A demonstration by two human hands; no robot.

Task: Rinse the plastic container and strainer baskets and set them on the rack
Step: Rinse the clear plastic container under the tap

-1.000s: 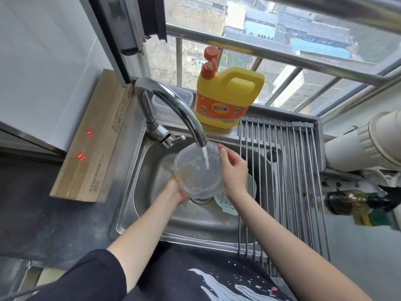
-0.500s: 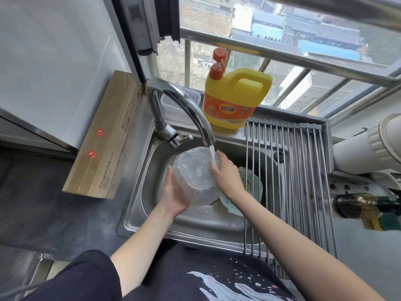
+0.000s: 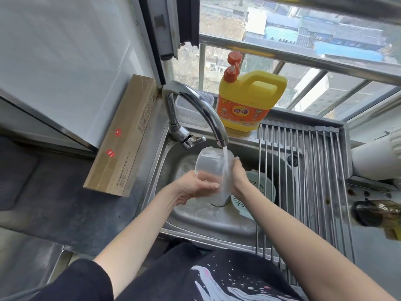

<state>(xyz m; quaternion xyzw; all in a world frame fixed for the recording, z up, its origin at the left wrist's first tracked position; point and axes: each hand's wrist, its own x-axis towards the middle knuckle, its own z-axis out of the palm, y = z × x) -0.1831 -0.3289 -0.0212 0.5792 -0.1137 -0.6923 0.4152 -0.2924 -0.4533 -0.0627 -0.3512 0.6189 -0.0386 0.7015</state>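
Head view. A clear plastic container [image 3: 213,170] is held on its side under the running faucet [image 3: 196,111], at the centre of the steel sink [image 3: 173,161]; the water stream strikes its upper right edge. The left hand [image 3: 195,185] grips the container from 7 o'clock, fingers curled against its lower wall. The right hand [image 3: 238,177] holds it from 3 o'clock, fingers together and wrapped along its rim. A pale green strainer basket [image 3: 258,192] lies in the sink at 4 o'clock of the container, partly under the right wrist. The roll-up metal rack [image 3: 303,181] spans the sink's right half. At 12 o'clock stands a yellow detergent jug [image 3: 249,101] with an orange pump; its orange label carries Chinese characters, not read with certainty. At 9 o'clock lies a long cardboard box [image 3: 123,135] bearing two red stickers and small print too fine to read.
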